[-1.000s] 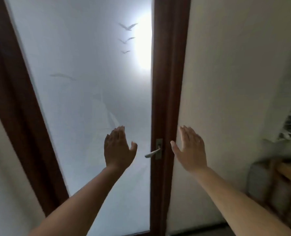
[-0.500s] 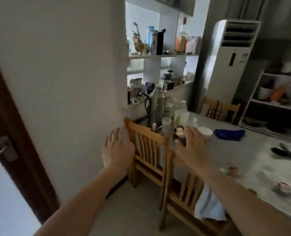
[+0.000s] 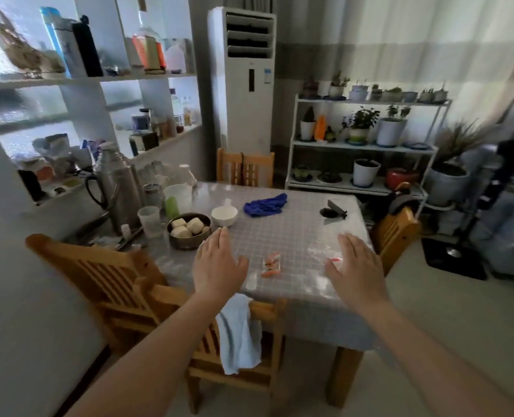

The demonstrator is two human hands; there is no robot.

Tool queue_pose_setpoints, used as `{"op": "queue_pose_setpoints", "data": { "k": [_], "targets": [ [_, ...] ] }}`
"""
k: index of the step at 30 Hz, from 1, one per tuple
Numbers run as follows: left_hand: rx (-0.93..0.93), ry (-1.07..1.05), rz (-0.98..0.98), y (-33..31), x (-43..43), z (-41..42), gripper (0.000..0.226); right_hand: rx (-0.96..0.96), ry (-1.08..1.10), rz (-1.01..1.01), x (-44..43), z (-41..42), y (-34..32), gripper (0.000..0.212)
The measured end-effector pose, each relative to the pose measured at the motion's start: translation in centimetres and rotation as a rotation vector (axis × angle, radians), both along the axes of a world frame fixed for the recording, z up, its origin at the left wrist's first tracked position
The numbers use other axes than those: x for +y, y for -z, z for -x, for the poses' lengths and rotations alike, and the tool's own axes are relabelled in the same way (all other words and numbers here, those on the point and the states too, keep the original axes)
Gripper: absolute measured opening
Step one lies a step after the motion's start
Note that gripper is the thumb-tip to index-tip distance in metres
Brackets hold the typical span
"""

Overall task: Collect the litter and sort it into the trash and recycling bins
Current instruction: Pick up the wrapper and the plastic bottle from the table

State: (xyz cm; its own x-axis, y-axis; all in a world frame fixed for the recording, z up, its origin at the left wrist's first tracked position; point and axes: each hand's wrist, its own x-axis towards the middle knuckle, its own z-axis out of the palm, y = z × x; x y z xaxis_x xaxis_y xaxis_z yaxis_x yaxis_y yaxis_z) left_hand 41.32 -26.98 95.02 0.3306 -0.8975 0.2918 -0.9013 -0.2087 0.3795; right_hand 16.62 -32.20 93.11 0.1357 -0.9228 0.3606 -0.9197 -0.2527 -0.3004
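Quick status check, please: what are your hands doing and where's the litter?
Left hand and right hand open, empty, raised. Orange-and-white wrapper on checked table between them; clear plastic scrap by right hand. No bins visible.

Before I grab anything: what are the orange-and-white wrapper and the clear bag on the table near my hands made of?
Wrapper: looks like thin, glossy printed plastic film, crumpled. Clear bag: seemingly thin transparent plastic; the checked tablecloth shows through, with glare on its creases. Blur leaves both uncertain.

Four chairs; two hands
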Motion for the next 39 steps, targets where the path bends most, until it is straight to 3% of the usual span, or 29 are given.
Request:
{"op": "queue_pose_setpoints", "data": {
  "k": [6,15,20,27,33,39],
  "targets": [
    [0.072,0.148,-0.024,2.3,-10.1,3.8,0.07,0.034,0.12,-0.043,-7.2,4.7,2.0,0.063],
    [0.059,0.095,-0.232,7.7,-22.2,1.8,0.067,0.058,0.201,-0.191,-17.9,5.7,7.5,0.062],
    [0.077,0.077,-0.454,11.7,-25.4,0.9,0.062,0.073,0.187,-0.276,-22.3,5.0,11.3,0.062],
    [0.134,0.009,-0.604,16.9,-29.1,0.5,0.068,0.07,0.175,-0.455,-28.0,4.6,17.1,0.072],
    [0.115,-0.068,-0.62,20.4,-31.6,1.8,0.071,0.116,0.103,-0.524,-31.7,5.8,21.0,0.086],
    [-0.038,-0.142,-0.66,22.8,-33.2,3.6,0.083,0.003,0.009,-0.567,-33.9,6.7,22.2,0.091]
  ]
}}
